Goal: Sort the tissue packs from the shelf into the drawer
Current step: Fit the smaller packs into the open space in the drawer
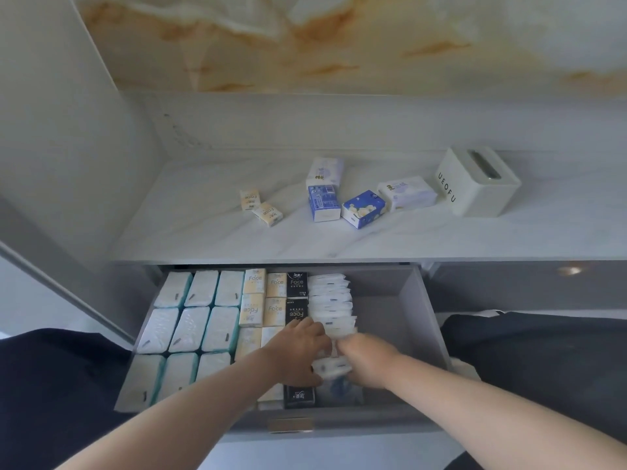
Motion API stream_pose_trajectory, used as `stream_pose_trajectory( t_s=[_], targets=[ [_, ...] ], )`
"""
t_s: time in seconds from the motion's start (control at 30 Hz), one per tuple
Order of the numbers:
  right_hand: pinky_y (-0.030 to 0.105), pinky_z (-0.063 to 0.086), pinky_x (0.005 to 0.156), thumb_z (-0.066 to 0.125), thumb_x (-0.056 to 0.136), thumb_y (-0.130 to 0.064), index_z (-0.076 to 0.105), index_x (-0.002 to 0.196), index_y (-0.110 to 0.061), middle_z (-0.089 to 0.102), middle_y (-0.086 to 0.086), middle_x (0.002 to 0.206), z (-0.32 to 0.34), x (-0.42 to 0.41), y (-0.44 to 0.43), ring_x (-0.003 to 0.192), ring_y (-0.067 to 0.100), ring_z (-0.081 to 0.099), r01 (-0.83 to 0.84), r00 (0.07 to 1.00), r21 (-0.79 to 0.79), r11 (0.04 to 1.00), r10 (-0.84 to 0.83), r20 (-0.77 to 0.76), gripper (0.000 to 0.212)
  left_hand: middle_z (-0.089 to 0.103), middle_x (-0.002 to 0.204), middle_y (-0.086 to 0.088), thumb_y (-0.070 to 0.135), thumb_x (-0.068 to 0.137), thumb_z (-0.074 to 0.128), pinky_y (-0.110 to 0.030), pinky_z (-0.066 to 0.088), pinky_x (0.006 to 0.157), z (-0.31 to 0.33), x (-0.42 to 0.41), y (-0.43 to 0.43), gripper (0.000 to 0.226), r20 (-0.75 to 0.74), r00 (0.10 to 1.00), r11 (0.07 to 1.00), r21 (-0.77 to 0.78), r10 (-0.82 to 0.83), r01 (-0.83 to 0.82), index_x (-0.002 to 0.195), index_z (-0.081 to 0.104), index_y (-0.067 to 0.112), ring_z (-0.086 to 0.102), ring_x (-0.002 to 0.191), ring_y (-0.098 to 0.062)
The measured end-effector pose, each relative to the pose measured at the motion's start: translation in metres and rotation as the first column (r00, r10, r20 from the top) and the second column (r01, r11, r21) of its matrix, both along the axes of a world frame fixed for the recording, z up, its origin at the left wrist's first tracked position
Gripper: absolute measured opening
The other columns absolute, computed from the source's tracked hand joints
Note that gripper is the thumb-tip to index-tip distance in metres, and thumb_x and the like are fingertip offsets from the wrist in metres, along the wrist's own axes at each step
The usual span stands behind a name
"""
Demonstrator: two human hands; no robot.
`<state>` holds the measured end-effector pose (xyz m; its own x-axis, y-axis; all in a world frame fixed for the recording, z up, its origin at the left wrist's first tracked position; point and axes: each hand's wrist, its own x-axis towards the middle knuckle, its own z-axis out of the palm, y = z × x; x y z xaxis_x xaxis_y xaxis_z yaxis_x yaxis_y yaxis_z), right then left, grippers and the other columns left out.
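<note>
Gripping a white tissue pack (331,365) — long axis left-right, both hands (334,354) clamped together, drawer (415,320).

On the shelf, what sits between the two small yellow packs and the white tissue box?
In the head view: a white-purple pack, two blue packs, another white-purple pack.

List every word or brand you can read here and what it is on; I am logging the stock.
"UEOFU": side of the white tissue box on the shelf.
"Face": two small yellow packs on the shelf.
"Face": yellow packs in the drawer.
"Face": black packs in the drawer.
Print on the blue packs and white wrapped packs: too small to read.
</note>
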<state>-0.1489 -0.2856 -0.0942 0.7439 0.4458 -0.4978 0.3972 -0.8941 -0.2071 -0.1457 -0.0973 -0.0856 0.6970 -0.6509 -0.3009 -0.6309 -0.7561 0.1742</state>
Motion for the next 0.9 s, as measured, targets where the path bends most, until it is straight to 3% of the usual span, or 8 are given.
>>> stream_pose_trajectory(
  t_s=[0.17, 0.3, 0.43, 0.5, 0.6, 0.77, 0.83, 0.9],
  targets=[
    [0.026, 0.041, 0.057, 0.072, 0.08, -0.04, 0.067, 0.093, -0.018, 0.069, 0.005, 0.094, -0.002, 0.001, -0.003, 0.082, 0.026, 0.062, 0.023, 0.975, -0.017, 1.0, -0.026, -0.221, 0.026, 0.054, 0.118, -0.001, 0.039, 0.086, 0.059, -0.039, 0.034, 0.1, -0.006, -0.001, -0.005, 0.033, 0.065, 0.996, 0.995, 0.082, -0.063, 0.057, 0.115, 0.062, 0.024, 0.045, 0.111, -0.023],
    [0.024, 0.038, 0.051, 0.061, 0.079, -0.04, 0.058, 0.077, -0.014, 0.058, 0.002, 0.075, 0.023, 0.017, -0.014, 0.063, 0.021, 0.055, 0.272, 0.922, -0.144, 0.951, -0.301, -0.244, 0.026, 0.054, 0.12, -0.001, 0.037, 0.087, 0.057, -0.038, 0.031, 0.102, -0.01, 0.002, -0.006, 0.033, 0.049, 0.997, 0.995, 0.087, -0.06, 0.055, 0.118, 0.061, 0.026, 0.044, 0.113, -0.022],
    [0.042, 0.06, 0.058, 0.048, 0.089, -0.022, 0.054, 0.12, -0.004, 0.058, 0.014, 0.106, 0.014, 0.019, -0.019, 0.076, 0.028, 0.064, 0.567, 0.664, -0.178, 0.804, -0.574, -0.478, 0.036, 0.053, 0.114, 0.003, 0.055, 0.084, 0.055, -0.037, 0.032, 0.099, -0.011, 0.004, -0.007, 0.041, 0.07, 0.995, 0.996, 0.062, -0.068, 0.064, 0.113, 0.062, 0.027, 0.044, 0.107, -0.02],
    [0.051, 0.061, 0.073, 0.044, 0.087, 0.0, 0.051, 0.125, 0.0, 0.055, 0.02, 0.117, 0.0, 0.014, -0.012, 0.083, 0.033, 0.063, 0.722, 0.487, -0.067, 0.688, -0.575, -0.658, 0.039, 0.054, 0.112, 0.003, 0.063, 0.082, 0.055, -0.037, 0.033, 0.098, -0.012, 0.003, -0.008, 0.047, 0.075, 0.994, 0.993, 0.093, -0.081, 0.074, 0.111, 0.063, 0.027, 0.044, 0.105, -0.019],
    [0.053, 0.06, 0.073, 0.04, 0.069, 0.011, 0.056, 0.125, -0.001, 0.055, 0.029, 0.13, -0.011, 0.01, -0.007, 0.1, 0.041, 0.064, 0.835, 0.332, -0.007, 0.551, -0.513, -0.792, 0.06, 0.058, 0.11, 0.0, 0.056, 0.084, 0.058, -0.039, 0.033, 0.1, -0.013, 0.002, -0.012, 0.04, 0.083, 0.993, 0.987, 0.144, -0.085, 0.073, 0.107, 0.066, 0.024, 0.046, 0.105, -0.022],
    [0.055, 0.053, 0.088, 0.033, 0.073, 0.004, 0.054, 0.107, -0.004, 0.06, 0.027, 0.119, -0.007, 0.008, -0.015, 0.1, 0.043, 0.063, 0.847, 0.294, -0.059, 0.528, -0.559, -0.775, 0.041, 0.062, 0.1, -0.004, 0.038, 0.091, 0.055, -0.039, 0.033, 0.098, -0.014, 0.003, -0.018, 0.026, 0.166, 0.983, 0.985, 0.165, -0.082, 0.055, 0.091, 0.068, 0.015, 0.05, 0.096, -0.025],
    [0.056, 0.052, 0.091, 0.032, 0.07, 0.008, 0.052, 0.104, -0.001, 0.057, 0.026, 0.106, -0.006, 0.003, -0.01, 0.092, 0.042, 0.062, 0.863, 0.236, -0.081, 0.499, -0.54, -0.808, 0.041, 0.057, 0.113, -0.004, 0.039, 0.089, 0.058, -0.038, 0.034, 0.098, -0.018, 0.003, -0.016, 0.027, 0.192, 0.979, 0.992, 0.115, -0.075, 0.054, 0.104, 0.065, 0.018, 0.047, 0.104, -0.025],
    [0.054, 0.053, 0.088, 0.03, 0.071, 0.011, 0.052, 0.107, 0.002, 0.055, 0.022, 0.095, -0.007, 0.002, -0.005, 0.079, 0.037, 0.06, 0.854, 0.256, -0.082, 0.514, -0.551, -0.794, 0.043, 0.044, 0.133, -0.004, 0.042, 0.086, 0.063, -0.038, 0.034, 0.104, -0.021, 0.001, -0.013, 0.047, 0.193, 0.98, 0.998, 0.051, -0.055, 0.046, 0.126, 0.052, 0.02, 0.041, 0.12, -0.025]
  ],
)
